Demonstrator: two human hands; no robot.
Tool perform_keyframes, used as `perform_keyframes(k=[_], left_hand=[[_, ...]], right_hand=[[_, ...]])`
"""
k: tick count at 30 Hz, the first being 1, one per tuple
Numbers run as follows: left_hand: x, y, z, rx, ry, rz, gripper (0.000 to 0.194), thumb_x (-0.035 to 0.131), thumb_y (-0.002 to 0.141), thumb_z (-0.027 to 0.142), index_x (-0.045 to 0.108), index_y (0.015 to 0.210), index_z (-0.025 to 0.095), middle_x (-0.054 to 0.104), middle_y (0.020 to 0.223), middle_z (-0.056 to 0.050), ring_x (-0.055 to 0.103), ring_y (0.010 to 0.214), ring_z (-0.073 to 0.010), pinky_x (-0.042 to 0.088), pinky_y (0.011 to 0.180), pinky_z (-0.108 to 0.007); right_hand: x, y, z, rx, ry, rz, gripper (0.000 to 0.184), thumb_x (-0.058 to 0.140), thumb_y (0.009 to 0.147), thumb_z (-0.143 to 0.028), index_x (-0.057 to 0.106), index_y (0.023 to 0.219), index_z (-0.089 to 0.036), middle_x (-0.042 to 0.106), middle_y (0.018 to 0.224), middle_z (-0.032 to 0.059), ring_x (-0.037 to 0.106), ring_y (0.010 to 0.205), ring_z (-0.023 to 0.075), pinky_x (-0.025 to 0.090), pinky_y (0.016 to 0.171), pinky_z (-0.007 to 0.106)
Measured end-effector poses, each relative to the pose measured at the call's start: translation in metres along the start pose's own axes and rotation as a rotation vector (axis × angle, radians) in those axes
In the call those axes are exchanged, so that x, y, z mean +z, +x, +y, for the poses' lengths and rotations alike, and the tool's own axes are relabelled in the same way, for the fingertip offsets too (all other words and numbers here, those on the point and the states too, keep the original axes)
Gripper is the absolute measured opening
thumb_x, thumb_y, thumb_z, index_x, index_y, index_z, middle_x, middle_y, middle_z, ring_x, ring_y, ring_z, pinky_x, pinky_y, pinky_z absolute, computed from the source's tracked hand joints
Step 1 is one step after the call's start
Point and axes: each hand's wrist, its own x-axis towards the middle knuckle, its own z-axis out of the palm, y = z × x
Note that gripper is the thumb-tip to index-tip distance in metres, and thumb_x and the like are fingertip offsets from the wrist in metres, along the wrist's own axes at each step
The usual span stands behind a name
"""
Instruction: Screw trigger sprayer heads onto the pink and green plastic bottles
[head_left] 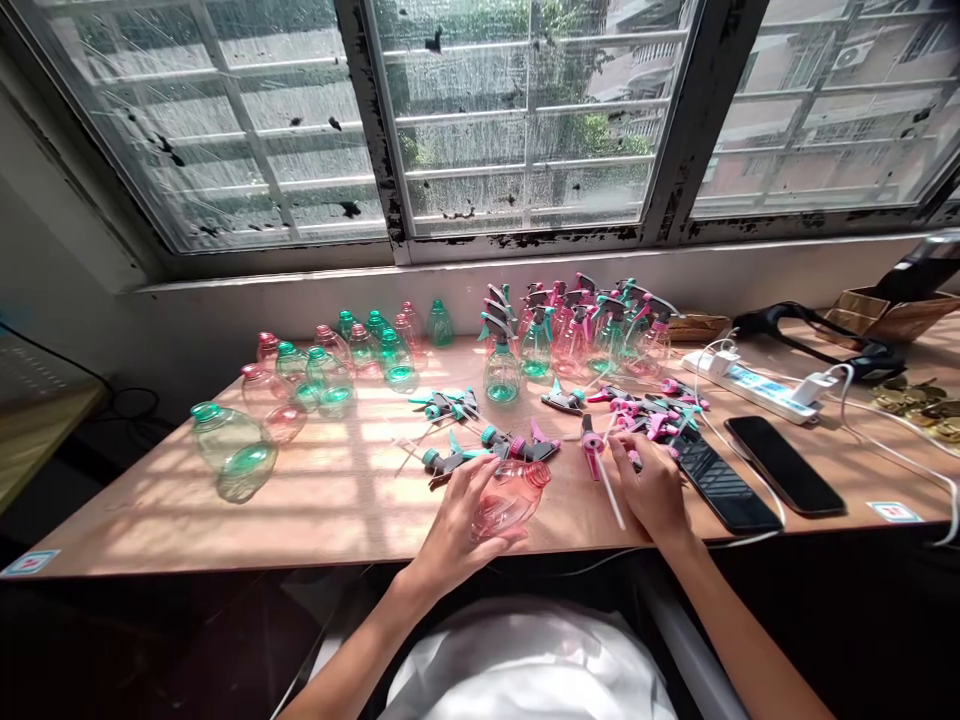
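Observation:
My left hand (461, 510) is closed around a clear pink bottle (510, 500), tilted with its open threaded neck to the right. My right hand (651, 490) rests at the near edge of a pile of spray heads (652, 410) in pink, teal and grey. Its fingers curl over a pink spray head (636, 460), mostly hidden by them. Just left of those fingers lies another pink spray head (592, 440) with a white dip tube. Several teal and pink spray heads (446, 458) lie loose beyond the held bottle.
Bottles without heads, among them a green bottle (236, 445), stand at the left. Bottles with heads, such as a green spray bottle (500, 370), stand at the back. Two phones (784, 465), a power strip (757, 385) and white cables occupy the right, with a black strap (817, 345) behind.

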Motion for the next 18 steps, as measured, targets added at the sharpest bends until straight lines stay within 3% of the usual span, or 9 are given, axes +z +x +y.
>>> perform_keyframes(k=[3, 7, 9, 13, 18], left_hand=[[0.0, 0.001, 0.001, -0.019, -0.005, -0.006, 0.095, 0.082, 0.092, 0.026, 0.026, 0.167, 0.043, 0.036, 0.167, -0.014, 0.041, 0.154, -0.0411, 0.053, 0.116, -0.057], [-0.001, 0.002, 0.001, -0.028, -0.012, 0.004, 0.11, 0.08, 0.093, 0.024, 0.004, 0.17, 0.041, 0.031, 0.173, -0.017, 0.043, 0.155, -0.0406, 0.048, 0.119, -0.06], [-0.001, 0.003, 0.0, -0.031, -0.005, 0.011, 0.106, 0.082, 0.092, 0.025, 0.01, 0.169, 0.038, 0.037, 0.171, -0.018, 0.046, 0.153, -0.0406, 0.044, 0.122, -0.062], [0.0, 0.003, -0.005, -0.002, 0.042, 0.05, 0.087, 0.082, 0.092, 0.029, 0.033, 0.163, 0.036, 0.038, 0.168, -0.016, 0.044, 0.154, -0.0414, 0.042, 0.124, -0.063], [0.002, 0.0, -0.008, 0.032, 0.145, 0.162, 0.073, 0.072, 0.101, 0.033, 0.035, 0.163, 0.043, 0.029, 0.172, -0.014, 0.037, 0.157, -0.0399, 0.049, 0.118, -0.06]], right_hand=[[0.006, 0.0, -0.003, -0.004, 0.034, -0.078, 0.038, 0.05, 0.108, -0.054, 0.065, 0.123, -0.022, 0.079, 0.107, 0.0148, 0.075, 0.095, 0.0342, 0.059, 0.085, 0.046], [0.017, 0.0, -0.016, -0.079, 0.082, -0.25, 0.05, 0.048, 0.108, -0.055, 0.052, 0.146, -0.021, 0.067, 0.142, 0.0212, 0.063, 0.132, 0.0396, 0.05, 0.11, 0.059], [0.02, 0.0, -0.023, -0.113, 0.1, -0.351, 0.046, 0.047, 0.11, -0.051, 0.055, 0.144, -0.023, 0.069, 0.141, 0.0187, 0.063, 0.132, 0.0392, 0.045, 0.115, 0.062], [0.019, -0.002, -0.029, -0.124, 0.131, -0.461, 0.04, 0.048, 0.11, -0.046, 0.06, 0.141, -0.025, 0.076, 0.131, 0.0142, 0.068, 0.125, 0.0358, 0.052, 0.11, 0.056], [0.014, -0.003, -0.025, -0.069, 0.142, -0.448, 0.049, 0.061, 0.101, -0.041, 0.056, 0.148, -0.024, 0.076, 0.128, 0.0145, 0.071, 0.118, 0.0378, 0.058, 0.102, 0.055]])
